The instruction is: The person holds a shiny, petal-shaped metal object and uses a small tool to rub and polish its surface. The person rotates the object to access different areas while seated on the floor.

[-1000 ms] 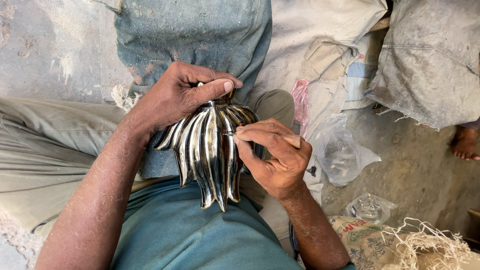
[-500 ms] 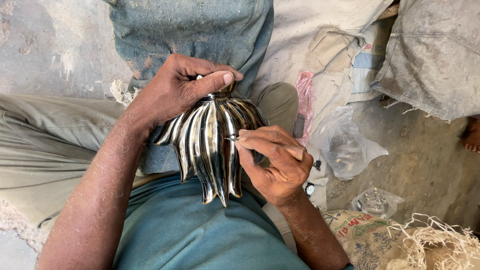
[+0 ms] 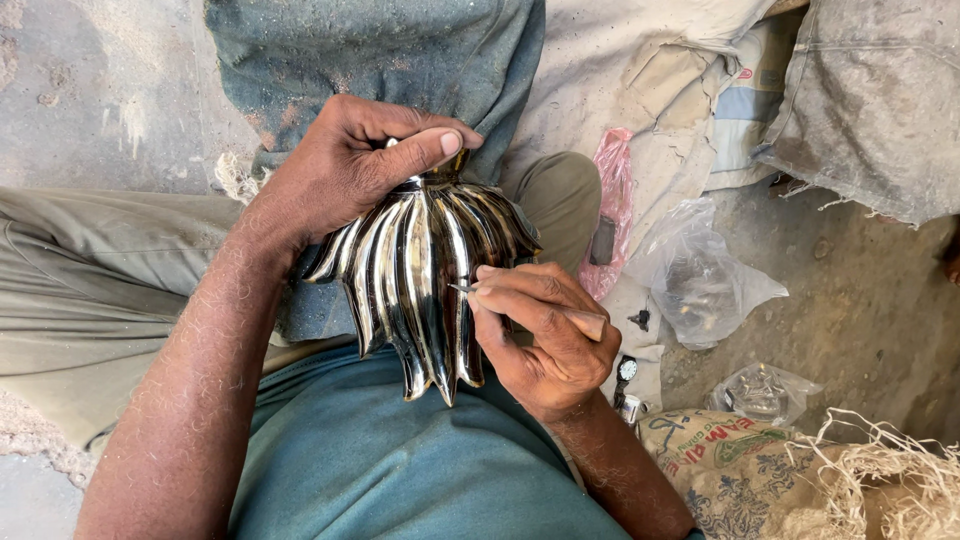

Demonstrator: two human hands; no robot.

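A shiny fluted metal piece (image 3: 415, 285), with long pointed ribs like petals, rests on my lap against a blue cloth. My left hand (image 3: 345, 170) grips its top end, thumb laid across the neck. My right hand (image 3: 540, 335) pinches a thin pointed tool (image 3: 590, 322) like a pen, its tip touching a rib on the piece's right side. The tool's wooden handle runs back between my fingers.
A dusty blue cloth (image 3: 380, 50) lies over my knee. To the right are a pink plastic bag (image 3: 612, 190), clear plastic bags (image 3: 700, 280), grey sacks (image 3: 870, 100), a printed sack (image 3: 720, 465) with straw, and small parts on the dirt floor.
The view has shifted a little. My right hand has slid the tool tip slightly down along the ribs. My left hand keeps its grip on the top.
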